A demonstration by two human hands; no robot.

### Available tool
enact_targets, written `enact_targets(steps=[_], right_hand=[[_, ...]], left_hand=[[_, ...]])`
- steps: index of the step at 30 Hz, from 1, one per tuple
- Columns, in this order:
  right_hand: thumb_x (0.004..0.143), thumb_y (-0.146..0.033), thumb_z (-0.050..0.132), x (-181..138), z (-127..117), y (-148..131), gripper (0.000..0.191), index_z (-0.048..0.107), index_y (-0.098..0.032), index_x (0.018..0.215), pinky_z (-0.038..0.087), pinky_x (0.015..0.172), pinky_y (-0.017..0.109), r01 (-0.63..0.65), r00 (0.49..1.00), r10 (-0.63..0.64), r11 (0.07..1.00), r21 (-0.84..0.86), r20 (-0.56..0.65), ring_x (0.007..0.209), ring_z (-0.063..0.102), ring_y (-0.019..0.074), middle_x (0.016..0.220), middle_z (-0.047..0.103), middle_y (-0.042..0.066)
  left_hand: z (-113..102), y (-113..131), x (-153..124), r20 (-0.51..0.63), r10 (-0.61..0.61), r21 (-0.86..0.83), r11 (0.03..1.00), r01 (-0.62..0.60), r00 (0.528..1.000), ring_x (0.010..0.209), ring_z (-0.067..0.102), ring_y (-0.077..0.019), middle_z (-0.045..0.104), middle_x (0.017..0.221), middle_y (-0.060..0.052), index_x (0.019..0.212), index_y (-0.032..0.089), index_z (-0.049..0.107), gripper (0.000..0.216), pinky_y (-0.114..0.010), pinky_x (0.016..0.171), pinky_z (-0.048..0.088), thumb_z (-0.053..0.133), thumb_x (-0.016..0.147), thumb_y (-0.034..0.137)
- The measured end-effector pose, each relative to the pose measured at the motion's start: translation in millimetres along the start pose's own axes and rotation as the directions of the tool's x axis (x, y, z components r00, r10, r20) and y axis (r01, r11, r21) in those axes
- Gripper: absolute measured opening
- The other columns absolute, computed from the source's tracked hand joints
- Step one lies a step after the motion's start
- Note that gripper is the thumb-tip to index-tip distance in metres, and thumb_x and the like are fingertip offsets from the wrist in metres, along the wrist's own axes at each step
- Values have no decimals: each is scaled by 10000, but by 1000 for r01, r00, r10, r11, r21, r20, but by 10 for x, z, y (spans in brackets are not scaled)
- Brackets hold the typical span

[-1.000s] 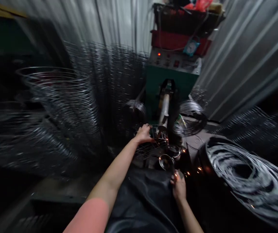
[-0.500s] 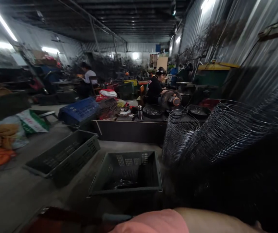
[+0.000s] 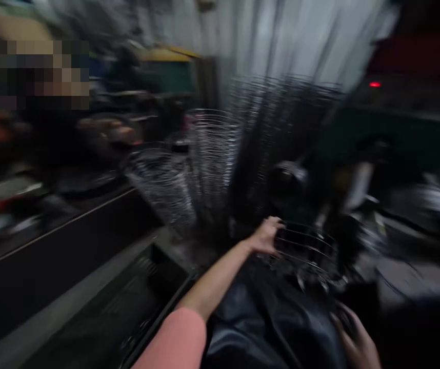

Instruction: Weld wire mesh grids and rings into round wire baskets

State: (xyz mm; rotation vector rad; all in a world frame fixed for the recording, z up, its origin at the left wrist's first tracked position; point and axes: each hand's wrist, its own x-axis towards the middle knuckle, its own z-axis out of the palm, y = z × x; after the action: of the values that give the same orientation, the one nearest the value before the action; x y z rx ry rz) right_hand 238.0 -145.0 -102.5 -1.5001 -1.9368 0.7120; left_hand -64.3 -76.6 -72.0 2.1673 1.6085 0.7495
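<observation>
Two bare hands work low: the left hand (image 3: 268,236) clenches a stiff, light silver-wire basket (image 3: 304,248) by its rim; the right hand (image 3: 354,335), blurred, shows no clear grip.

Thin steel wire with a bright metallic sheen forms the wire basket (image 3: 304,251) at centre, its smooth strands catching the workshop light, while the taller stacks of wire rings (image 3: 212,159) show the same silvery finish through motion blur. A black apron (image 3: 270,328), apparently of smooth synthetic sheeting, shines with glossy highlights along its folds. The pink sleeve (image 3: 177,341) looks like matt cloth. Behind, the corrugated metal wall (image 3: 281,46) has a pale, dull grey surface, and the dark plastic crate (image 3: 154,287) below has a matt finish. Blur hides any finer surface texture throughout.
</observation>
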Motion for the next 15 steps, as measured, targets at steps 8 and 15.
enact_targets(steps=[8, 15], right_hand=[[830, -238, 501, 371, -205, -669, 172, 652, -158, 818, 461, 689, 249, 122, 919, -117, 992, 8, 377, 714, 597, 155, 752, 653, 19], [808, -97, 540, 584, 117, -670, 283, 646, -156, 1064, 445, 779, 259, 201, 962, -116, 912, -356, 247, 876, 620, 190, 983, 659, 105]], left_hand=[[82, 463, -32, 136, 138, 259, 951, -170, 981, 1351, 242, -399, 333, 1429, -237, 1283, 74, 444, 836, -563, 1112, 154, 743, 516, 213], [150, 659, 41, 141, 120, 261, 953, -153, 983, 1334, 285, -387, 364, 1416, -204, 1269, 111, 460, 787, -541, 1105, 198, 701, 528, 219]])
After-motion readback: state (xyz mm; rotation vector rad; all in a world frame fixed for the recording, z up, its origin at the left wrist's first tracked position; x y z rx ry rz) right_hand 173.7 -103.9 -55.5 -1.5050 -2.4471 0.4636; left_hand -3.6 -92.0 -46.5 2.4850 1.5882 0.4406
